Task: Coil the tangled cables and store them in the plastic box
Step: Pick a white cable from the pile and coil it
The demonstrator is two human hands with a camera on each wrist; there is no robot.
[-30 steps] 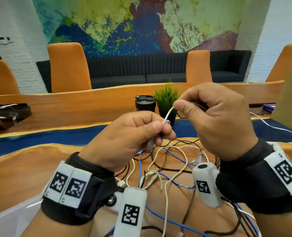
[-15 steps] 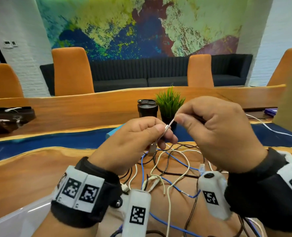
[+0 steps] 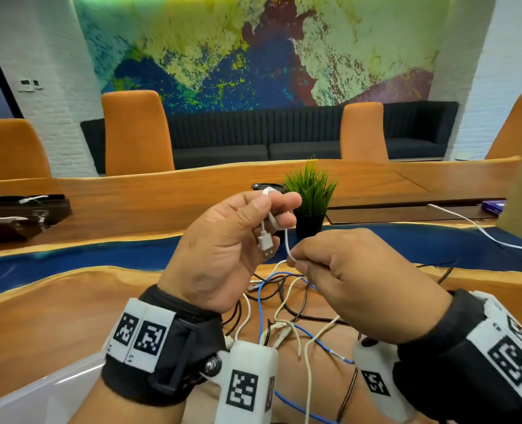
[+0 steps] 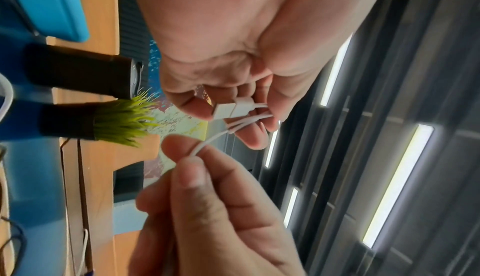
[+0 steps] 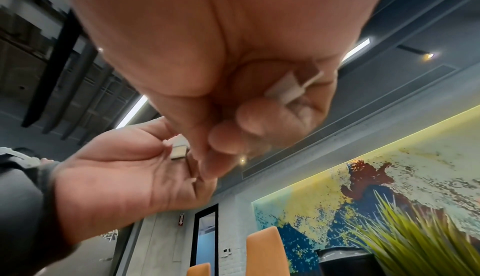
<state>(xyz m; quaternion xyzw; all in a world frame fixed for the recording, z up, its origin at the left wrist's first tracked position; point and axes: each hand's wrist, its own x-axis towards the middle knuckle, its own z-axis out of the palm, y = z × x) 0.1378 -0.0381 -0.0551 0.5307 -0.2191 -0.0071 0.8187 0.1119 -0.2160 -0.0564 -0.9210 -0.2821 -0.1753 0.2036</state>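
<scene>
A thin white cable [image 3: 286,240] with a silver USB plug [image 3: 266,247] is held above the tangle of cables [image 3: 284,304]. The left hand [image 3: 223,249] has its fingers curled round a few small loops of it, the plug hanging beside the palm. The right hand [image 3: 354,286], just right of the plug and lower, pinches the same cable between thumb and forefinger. From that pinch the cable drops into the tangle.

The tangle lies directly below both hands: white, blue and black or dark brown cables crossing one another; an exact count cannot be made. One corner of a clear plastic box [image 3: 39,393] shows left of the tangle, by the left wrist.

Beyond the tangle stand one small potted plant [image 3: 310,197] and one dark cup [image 3: 267,187] beside it.

The counter [image 3: 55,316] is orange-brown wood with a blue band. Behind it stand four orange chairs [image 3: 137,133], a dark sofa [image 3: 253,139] and a colourful mural [image 3: 253,47] between white brick walls.
</scene>
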